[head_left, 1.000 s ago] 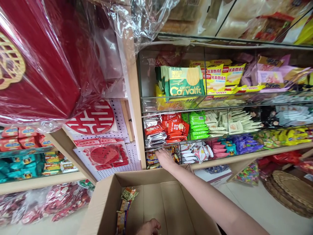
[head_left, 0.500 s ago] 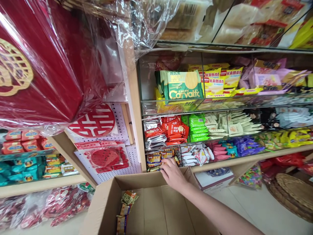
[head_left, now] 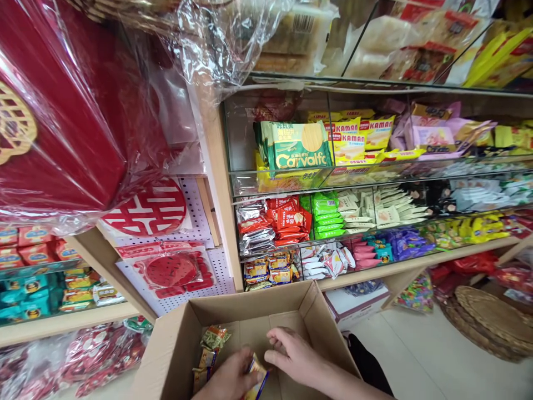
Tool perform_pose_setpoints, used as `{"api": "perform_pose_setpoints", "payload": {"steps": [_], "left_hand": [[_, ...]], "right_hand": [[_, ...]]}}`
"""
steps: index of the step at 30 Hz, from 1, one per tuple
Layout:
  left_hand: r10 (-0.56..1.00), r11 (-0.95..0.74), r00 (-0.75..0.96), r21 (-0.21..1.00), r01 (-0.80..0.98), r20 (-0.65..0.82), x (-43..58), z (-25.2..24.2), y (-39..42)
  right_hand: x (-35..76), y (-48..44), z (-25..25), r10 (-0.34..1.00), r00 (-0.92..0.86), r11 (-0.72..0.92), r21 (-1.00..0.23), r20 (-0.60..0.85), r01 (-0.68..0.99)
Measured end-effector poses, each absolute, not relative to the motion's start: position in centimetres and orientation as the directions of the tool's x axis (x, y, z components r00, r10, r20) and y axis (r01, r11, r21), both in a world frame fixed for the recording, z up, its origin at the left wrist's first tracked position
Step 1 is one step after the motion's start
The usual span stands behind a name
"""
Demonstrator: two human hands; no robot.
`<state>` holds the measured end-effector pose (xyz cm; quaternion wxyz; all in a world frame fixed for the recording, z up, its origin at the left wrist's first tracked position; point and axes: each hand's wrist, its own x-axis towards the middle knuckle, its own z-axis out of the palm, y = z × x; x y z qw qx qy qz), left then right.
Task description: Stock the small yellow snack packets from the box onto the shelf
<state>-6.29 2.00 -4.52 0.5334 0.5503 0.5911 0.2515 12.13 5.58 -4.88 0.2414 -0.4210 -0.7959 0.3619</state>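
Observation:
Inside the cardboard box (head_left: 170,339), my left hand (head_left: 233,375) grips a small yellow-and-blue wrapped snack (head_left: 259,371) between thumb and fingers. Just to the right of that wrapper, my right hand (head_left: 293,355) hovers over the box with its fingers curved and parted from the thumb; I see nothing in it. Along the box's left wall lie several more snacks of this look (head_left: 207,358), with a green-and-gold packet (head_left: 215,336) at the far end of their line.
Beyond the box, a divided shelf holds similar yellow-and-blue snacks (head_left: 256,268), white packets (head_left: 327,261) and red packets (head_left: 291,219). A large red plastic-wrapped box (head_left: 75,128) juts in at upper left. Woven trays (head_left: 491,316) lie on the floor at right.
My right hand has come back from the lowest shelf to the box. My left hand has come into view with a snack in it. The view has shifted slightly right.

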Motion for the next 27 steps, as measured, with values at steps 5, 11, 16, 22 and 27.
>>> {"api": "perform_pose_setpoints", "payload": {"steps": [5,11,16,22,27], "left_hand": [[0.988,0.145,0.031,0.982,0.123,-0.150,-3.8,-2.3,3.7],[0.935,0.170,-0.312,0.985,-0.020,-0.168,-2.5,-1.2,2.7],[0.936,0.130,-0.334,0.991,0.037,-0.110,-2.8,-0.5,2.3],[0.890,0.276,-0.383,0.961,0.020,-0.248,-3.2,-0.4,2.4],[0.875,0.308,-0.397,0.951,0.012,-0.278,-3.5,-0.9,2.6]], "right_hand": [[10.5,6.3,-2.8,0.915,-0.402,0.193,-0.907,0.030,0.373],[9.0,6.7,-1.4,0.984,-0.173,0.000,-0.984,-0.031,0.178],[8.9,6.3,-1.4,0.984,-0.154,0.125,-0.963,0.090,0.239],[8.7,5.7,-1.7,0.990,-0.099,0.126,-0.942,0.100,0.310],[8.9,5.1,-2.3,0.995,-0.095,0.048,-0.968,0.025,0.246]]}}
